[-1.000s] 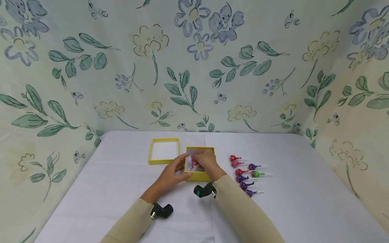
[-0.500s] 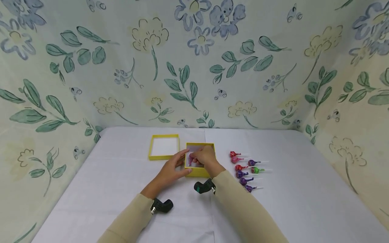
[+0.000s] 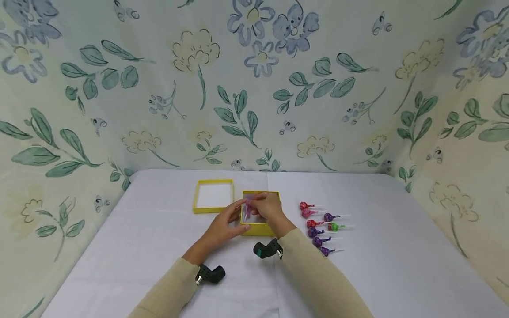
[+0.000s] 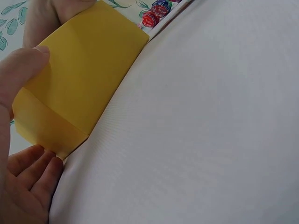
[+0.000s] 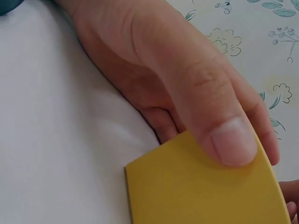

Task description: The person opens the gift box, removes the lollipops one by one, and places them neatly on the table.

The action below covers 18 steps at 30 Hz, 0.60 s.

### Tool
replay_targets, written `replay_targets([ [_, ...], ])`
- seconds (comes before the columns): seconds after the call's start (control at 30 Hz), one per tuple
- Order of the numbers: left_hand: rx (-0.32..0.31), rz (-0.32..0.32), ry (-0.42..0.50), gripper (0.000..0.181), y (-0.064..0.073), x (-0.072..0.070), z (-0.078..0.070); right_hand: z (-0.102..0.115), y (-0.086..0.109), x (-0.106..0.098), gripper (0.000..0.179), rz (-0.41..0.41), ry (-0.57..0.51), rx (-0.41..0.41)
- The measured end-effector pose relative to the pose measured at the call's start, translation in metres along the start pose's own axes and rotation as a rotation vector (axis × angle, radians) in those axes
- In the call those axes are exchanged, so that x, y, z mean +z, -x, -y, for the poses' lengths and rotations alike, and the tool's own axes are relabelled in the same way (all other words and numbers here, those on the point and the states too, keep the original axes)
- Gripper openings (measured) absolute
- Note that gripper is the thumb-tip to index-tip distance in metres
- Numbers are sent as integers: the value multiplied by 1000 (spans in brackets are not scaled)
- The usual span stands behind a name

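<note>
A small yellow box stands uncovered in the middle of the white table. My left hand grips its left side; in the left wrist view the thumb lies on the front wall and the other fingers sit around the corner. Over the box's opening, my right hand reaches in with bent fingers and pinches what looks like a pink-wrapped lollipop near the left wall. The right wrist view mostly shows the left hand on the box.
A yellow-rimmed lid lies white inside up, behind and left of the box. To the right are several wrapped lollipops, among them a red one, a green one and a purple one. A floral curtain hangs behind the table.
My right fingers have shifted slightly toward the box's back left with the pink lollipop. The left hand keeps its grip on the box; the view tilts a little.
</note>
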<state>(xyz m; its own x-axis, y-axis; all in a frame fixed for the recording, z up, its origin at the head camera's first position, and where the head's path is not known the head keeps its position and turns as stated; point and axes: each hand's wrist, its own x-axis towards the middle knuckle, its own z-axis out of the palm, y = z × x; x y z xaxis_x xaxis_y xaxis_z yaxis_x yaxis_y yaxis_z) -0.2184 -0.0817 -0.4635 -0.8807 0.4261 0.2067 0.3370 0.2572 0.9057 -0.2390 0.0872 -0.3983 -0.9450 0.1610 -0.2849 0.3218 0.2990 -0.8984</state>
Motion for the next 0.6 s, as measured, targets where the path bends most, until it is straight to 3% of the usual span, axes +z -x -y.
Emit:
replay_targets([
  [0.4,-58,4,-44,75,-1,3,0,13,8,-14,22,-8,-89,-28],
  [0.6,-19,4,-6,75,1,1,-7,27,15,-28,29,18,-194,-18],
])
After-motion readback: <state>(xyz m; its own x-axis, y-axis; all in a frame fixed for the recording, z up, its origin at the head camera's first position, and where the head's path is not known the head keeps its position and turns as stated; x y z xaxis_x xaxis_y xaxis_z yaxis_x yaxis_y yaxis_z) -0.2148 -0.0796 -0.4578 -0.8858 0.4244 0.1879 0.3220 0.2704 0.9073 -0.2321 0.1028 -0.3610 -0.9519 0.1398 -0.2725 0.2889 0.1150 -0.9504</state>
